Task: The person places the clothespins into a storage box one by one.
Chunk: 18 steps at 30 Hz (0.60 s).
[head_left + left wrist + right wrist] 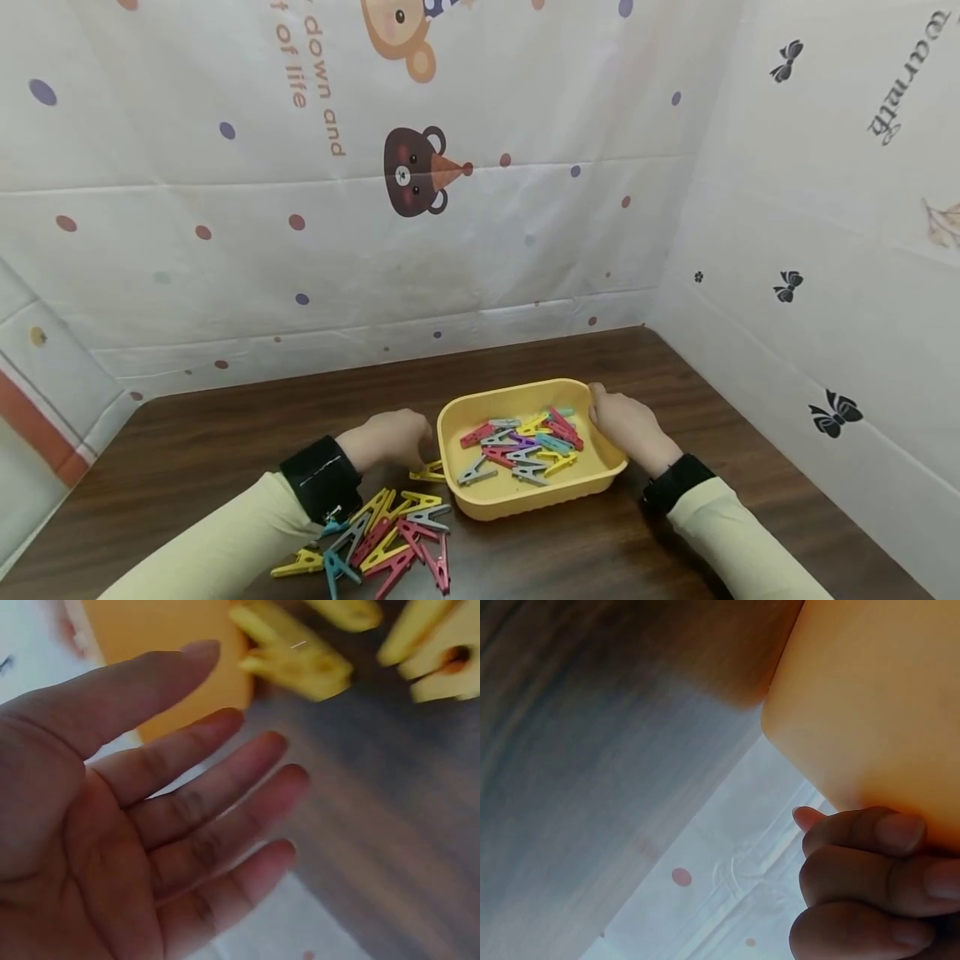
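Observation:
A yellow plastic basket stands on the table with several coloured clothespins lying in it. My right hand grips its right rim; in the right wrist view the curled fingers lie against the outer wall. Just beyond the left wall is my left hand, its fingers loosely bent. The left wrist view shows that palm holding nothing, thumb apart from the fingers. A yellow clothespin lies beside the basket, below the left hand. More clothespins are heaped nearer, by the left wrist.
The dark wood-grain table meets a white printed sheet along its back edge. A similar sheet borders the right side. The heap lies partly beneath the left forearm.

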{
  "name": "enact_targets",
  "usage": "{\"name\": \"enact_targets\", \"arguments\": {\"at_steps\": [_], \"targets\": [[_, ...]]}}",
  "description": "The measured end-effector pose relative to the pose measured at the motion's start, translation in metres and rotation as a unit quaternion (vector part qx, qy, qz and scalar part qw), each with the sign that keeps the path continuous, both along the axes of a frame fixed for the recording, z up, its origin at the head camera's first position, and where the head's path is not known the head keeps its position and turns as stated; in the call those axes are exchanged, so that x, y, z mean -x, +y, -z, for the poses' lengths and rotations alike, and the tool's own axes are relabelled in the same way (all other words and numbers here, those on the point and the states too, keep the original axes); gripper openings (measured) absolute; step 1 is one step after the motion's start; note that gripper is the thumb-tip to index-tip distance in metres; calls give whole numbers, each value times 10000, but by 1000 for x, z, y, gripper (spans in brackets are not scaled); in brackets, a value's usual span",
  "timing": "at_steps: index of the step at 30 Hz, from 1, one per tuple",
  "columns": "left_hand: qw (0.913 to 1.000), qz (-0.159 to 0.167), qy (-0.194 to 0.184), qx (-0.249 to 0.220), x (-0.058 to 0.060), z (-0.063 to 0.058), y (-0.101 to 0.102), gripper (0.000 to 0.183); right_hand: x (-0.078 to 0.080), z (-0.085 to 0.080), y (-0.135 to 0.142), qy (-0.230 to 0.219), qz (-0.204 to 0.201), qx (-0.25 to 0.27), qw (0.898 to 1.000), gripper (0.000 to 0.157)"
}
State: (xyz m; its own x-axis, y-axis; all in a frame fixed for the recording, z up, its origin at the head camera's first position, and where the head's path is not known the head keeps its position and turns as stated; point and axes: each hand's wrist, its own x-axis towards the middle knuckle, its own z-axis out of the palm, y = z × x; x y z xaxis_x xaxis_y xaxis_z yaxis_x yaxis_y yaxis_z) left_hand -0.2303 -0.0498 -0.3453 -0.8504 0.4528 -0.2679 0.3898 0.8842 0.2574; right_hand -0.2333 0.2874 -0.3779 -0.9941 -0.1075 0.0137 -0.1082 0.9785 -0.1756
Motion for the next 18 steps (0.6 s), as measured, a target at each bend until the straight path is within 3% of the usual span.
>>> {"name": "enact_targets", "arguments": {"at_steps": [3, 8, 18], "targets": [[9996, 159, -163, -152, 0, 11, 1, 13, 0, -1, 1, 3, 3, 3, 10000, 44], [9981, 328, 29, -512, -2, 20, 3, 15, 1, 1, 1, 27, -13, -12, 10000, 44], [9965, 280, 29, -781, 1, 32, 1, 19, 3, 4, 2, 95, -21, -86, 9999, 43]]}}
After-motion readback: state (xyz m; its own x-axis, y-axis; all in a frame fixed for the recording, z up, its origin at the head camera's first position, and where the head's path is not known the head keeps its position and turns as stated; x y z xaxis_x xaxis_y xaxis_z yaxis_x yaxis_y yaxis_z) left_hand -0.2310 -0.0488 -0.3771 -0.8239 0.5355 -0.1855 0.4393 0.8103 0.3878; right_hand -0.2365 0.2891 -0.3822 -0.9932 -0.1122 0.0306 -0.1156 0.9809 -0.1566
